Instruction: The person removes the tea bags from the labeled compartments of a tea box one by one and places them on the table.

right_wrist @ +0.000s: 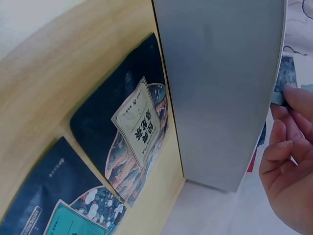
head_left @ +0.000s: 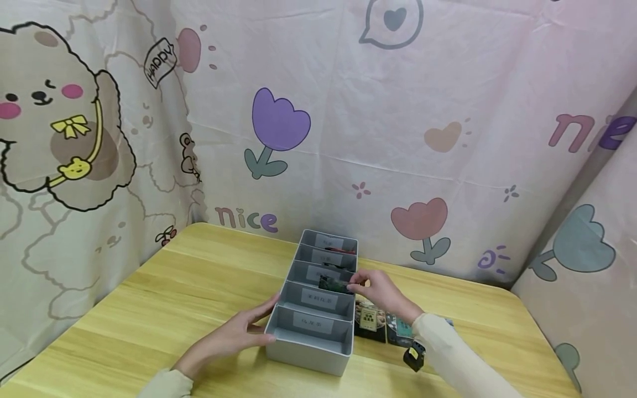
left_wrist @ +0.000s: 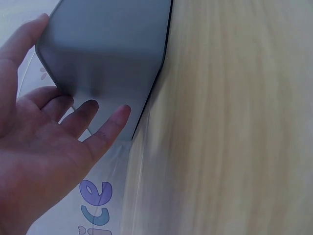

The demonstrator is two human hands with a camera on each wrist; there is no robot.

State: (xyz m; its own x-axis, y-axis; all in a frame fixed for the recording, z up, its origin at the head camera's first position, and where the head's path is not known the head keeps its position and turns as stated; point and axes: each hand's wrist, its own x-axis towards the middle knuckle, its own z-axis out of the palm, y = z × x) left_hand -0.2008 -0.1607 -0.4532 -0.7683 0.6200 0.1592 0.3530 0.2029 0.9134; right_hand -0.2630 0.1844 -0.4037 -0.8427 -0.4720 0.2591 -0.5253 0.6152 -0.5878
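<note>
A long grey box (head_left: pixel 308 356) with labelled compartments in a row stands on the table. My left hand (head_left: pixel 234 336) rests against its left side near the front corner; in the left wrist view the fingers (left_wrist: pixel 110 128) are spread along the grey wall. Over the box's right edge, my right hand (head_left: pixel 380 293) pinches a dark green tea packet (head_left: pixel 332 284) between thumb and fingertips. This packet sits partly inside the middle compartment, its lower part hidden. In the right wrist view a corner of the packet (right_wrist: pixel 284 81) shows at the fingertips.
Right of the box lie a black tea packet with a cream label (right_wrist: pixel 139 125) and a dark one with a teal label (right_wrist: pixel 73 220). Red and dark packets (head_left: pixel 340 251) show in the far compartments. A printed curtain (head_left: pixel 338 138) hangs behind the table (head_left: pixel 219 265).
</note>
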